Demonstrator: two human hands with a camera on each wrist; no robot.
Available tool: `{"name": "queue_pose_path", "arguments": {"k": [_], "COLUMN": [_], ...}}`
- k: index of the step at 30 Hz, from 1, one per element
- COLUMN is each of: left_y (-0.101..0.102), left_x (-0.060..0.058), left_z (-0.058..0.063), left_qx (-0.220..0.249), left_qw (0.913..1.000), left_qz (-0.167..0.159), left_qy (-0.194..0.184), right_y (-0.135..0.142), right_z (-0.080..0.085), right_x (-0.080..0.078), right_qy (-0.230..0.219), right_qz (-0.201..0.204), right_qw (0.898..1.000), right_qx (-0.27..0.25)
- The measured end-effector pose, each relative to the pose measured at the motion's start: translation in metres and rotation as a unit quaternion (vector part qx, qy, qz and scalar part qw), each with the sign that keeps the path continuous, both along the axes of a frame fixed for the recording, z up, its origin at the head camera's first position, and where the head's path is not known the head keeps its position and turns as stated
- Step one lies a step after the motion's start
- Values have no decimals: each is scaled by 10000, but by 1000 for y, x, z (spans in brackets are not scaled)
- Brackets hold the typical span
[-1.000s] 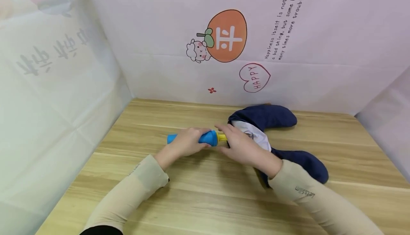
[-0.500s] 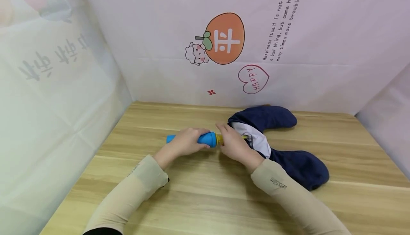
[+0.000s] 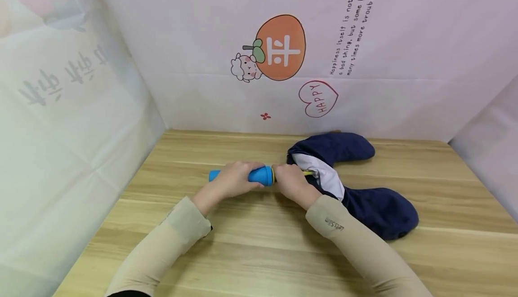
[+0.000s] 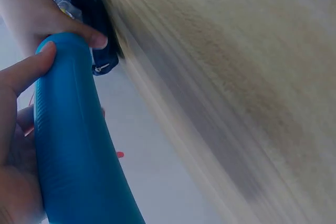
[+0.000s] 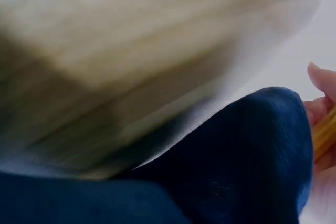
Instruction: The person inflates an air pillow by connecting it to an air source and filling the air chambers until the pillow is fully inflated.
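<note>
A blue hand pump (image 3: 261, 175) with a yellow nozzle (image 3: 308, 173) lies level above the table in the head view. My left hand (image 3: 234, 179) grips its blue barrel, with the thumb along it in the left wrist view. Just right of the barrel, my right hand (image 3: 292, 182) holds the yellow nozzle end and covers most of it. The nozzle tip reaches the white liner (image 3: 329, 182) of a navy U-shaped neck pillow (image 3: 380, 211); a clear valve seems to be there, too small to make out. In the right wrist view, the pillow hides part of the yellow piece (image 5: 325, 132).
The wood-grain table (image 3: 243, 252) carries the pump and pillow. Behind it rises a white printed cloth (image 3: 202, 54), close to the pillow's far arm. Another white cloth (image 3: 81, 121) borders the left side.
My right hand has drawn left and closed round the yellow nozzle end, uncovering the tip at the white liner. My left hand stays on the barrel. The pillow has hardly moved.
</note>
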State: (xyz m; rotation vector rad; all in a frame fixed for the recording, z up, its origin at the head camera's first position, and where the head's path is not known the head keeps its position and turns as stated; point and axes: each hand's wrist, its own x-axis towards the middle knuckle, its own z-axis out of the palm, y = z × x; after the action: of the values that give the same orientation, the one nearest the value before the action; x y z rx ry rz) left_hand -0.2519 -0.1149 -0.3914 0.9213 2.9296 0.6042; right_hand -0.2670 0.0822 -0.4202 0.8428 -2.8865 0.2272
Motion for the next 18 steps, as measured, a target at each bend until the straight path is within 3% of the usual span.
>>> {"name": "queue_pose_path", "arguments": {"k": [8,15,18], "left_y": [-2,-24,-38], "left_x": [3,-1,-2], "left_z": [-1,-1,1], "left_qx": [-1151,-1340,-1298], "left_qw": [9913,9869,9871], "left_qz": [607,625,691], "left_qy": [193,637,639], "right_y": [1,8,10], "right_z": [-2,-2,-2], "right_x": [-2,-6,-8], "right_qy": [320,263,202], "right_qz": [-143,-370,-400], "right_qw": [9992,9989,9990], "right_qx": [171,83,64]}}
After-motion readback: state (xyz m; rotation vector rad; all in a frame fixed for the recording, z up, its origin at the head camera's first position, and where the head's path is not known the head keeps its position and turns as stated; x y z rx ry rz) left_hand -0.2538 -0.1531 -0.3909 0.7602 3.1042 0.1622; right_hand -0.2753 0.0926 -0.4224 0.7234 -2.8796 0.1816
